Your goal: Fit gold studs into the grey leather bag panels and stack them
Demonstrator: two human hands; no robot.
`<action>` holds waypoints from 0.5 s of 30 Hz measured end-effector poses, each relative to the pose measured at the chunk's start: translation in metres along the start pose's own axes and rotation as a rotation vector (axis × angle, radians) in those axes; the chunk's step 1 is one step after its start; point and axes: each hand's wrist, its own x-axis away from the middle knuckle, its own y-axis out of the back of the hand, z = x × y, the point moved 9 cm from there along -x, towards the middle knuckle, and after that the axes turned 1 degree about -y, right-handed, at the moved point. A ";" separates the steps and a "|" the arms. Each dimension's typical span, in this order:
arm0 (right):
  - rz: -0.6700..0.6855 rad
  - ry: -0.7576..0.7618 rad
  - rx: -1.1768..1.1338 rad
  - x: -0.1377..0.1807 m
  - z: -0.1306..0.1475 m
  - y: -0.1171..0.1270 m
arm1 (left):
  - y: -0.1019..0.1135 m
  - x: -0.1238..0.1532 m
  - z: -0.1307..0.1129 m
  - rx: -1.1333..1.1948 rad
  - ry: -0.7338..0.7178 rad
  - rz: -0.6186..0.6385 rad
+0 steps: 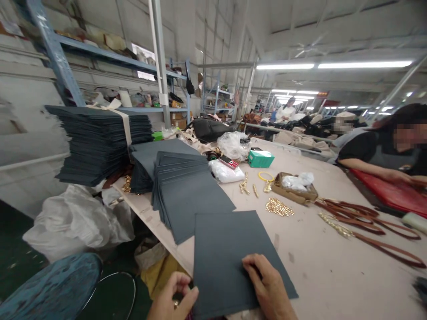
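A dark blue-grey flat panel [230,249] lies at the table's near edge, directly in front of me. My left hand [175,295] is by its left edge, thumb and fingers curled toward each other. A small dark bit shows at those fingertips, too unclear to name. On the panel's right half rests my right hand [267,284], its fingers bent and drawn together; whatever is under or between them is hidden. Just beyond, a fanned stack of similar panels [190,186] overlaps the table's left edge.
A tall tied stack of dark panels [96,142] stands at left. Gold hardware [279,207], a cardboard box [295,189], brown straps [367,218], a green box [261,158] and a phone [228,162] lie across the table. Another person [383,155] sits right. A blue stool [53,289] stands lower left.
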 end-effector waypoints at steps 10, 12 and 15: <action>0.203 -0.190 0.022 0.023 -0.007 0.040 | -0.075 0.029 0.006 0.462 0.231 0.383; 0.234 -0.221 0.026 0.032 -0.009 0.051 | -0.071 0.027 0.007 0.452 0.222 0.331; 0.246 -0.251 0.028 0.035 -0.010 0.060 | -0.049 0.015 0.004 0.439 0.167 0.133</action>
